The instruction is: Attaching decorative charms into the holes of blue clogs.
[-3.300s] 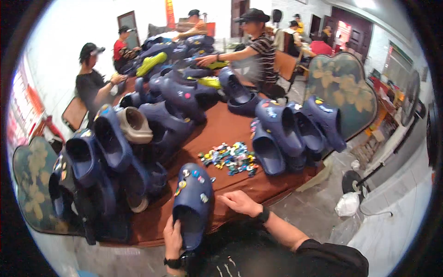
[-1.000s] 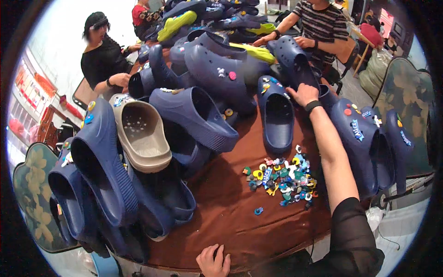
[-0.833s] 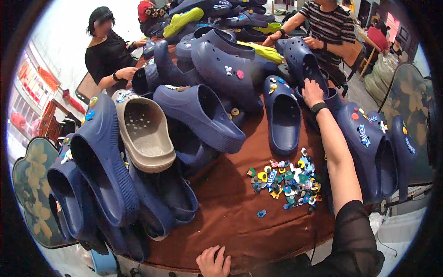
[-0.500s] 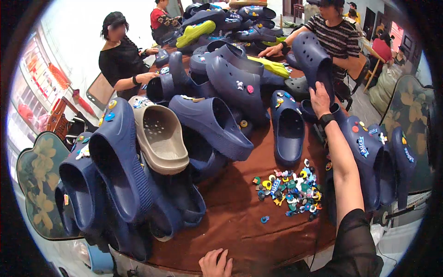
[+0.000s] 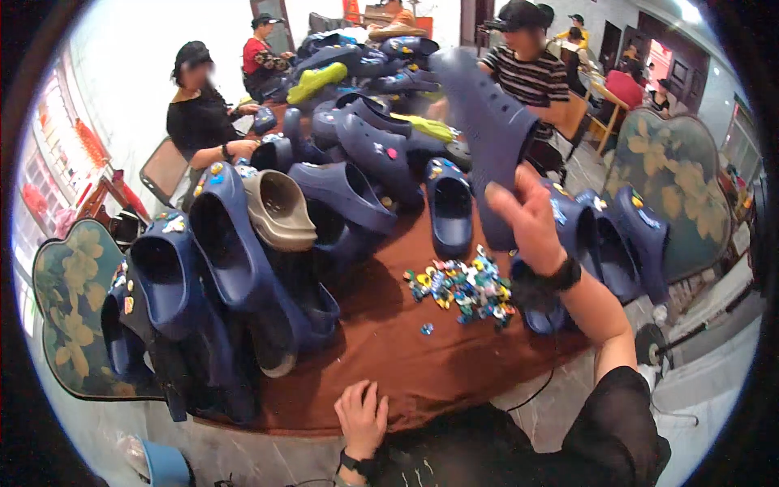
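Observation:
Raised over the right side of the table, my right hand point(image 5: 529, 221) is closed on the heel end of a navy clog point(image 5: 489, 122) held upright, toe upward. No charms show on its visible side. My left hand point(image 5: 363, 412) lies on the table's near edge, fingers stretched out and holding nothing. Between the hands is a pile of small colourful shoe charms point(image 5: 466, 284), with one loose charm point(image 5: 427, 329) in front. Just behind the pile, a navy clog point(image 5: 449, 207) with charms on its toe rests on the brown cloth point(image 5: 373, 325).
Stacked navy clogs point(image 5: 235, 235) and a beige clog point(image 5: 280, 213) crowd the left. More decorated clogs point(image 5: 621, 243) stand at the right edge. A high heap of clogs point(image 5: 365, 69) fills the far end. Co-workers point(image 5: 527, 65) sit around the table. A blue bin point(image 5: 166, 463) is at lower left.
My right hand has brought the navy clog nearer and to the left. My left hand shows further in, on the table edge. The whole view has shifted.

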The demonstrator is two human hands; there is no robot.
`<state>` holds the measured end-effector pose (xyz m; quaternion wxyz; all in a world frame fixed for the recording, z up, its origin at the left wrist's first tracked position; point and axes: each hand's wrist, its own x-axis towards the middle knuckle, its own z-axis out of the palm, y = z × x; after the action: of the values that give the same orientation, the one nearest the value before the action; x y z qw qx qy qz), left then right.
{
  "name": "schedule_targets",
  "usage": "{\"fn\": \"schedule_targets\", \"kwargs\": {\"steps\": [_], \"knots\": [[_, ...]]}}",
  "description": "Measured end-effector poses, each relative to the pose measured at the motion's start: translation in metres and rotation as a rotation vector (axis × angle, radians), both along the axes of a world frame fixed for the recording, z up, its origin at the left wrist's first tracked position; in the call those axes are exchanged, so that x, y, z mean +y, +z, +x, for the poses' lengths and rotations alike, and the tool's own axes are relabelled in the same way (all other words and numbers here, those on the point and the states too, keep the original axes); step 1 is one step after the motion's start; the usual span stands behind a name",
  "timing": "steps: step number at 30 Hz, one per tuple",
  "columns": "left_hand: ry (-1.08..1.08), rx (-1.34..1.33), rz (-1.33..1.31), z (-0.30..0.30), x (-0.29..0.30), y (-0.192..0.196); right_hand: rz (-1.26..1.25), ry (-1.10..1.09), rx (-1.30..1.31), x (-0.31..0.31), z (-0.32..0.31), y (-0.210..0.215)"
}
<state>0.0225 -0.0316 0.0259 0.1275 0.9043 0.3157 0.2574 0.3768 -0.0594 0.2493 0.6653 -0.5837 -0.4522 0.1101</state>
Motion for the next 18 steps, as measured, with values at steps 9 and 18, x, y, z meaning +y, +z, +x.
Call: {"fn": "schedule_targets", "kwargs": {"steps": [9, 18], "knots": [[-0.393, -0.587, -0.980, 0.023, -0.040, 0.048, -0.372, 0.246, -0.705, -0.119, -0.154, -0.121], [-0.204, -0.673, -1.210, 0.016, -0.031, 0.040, -0.217, 0.353, -0.785, -0.113, -0.195, -0.166]]}}
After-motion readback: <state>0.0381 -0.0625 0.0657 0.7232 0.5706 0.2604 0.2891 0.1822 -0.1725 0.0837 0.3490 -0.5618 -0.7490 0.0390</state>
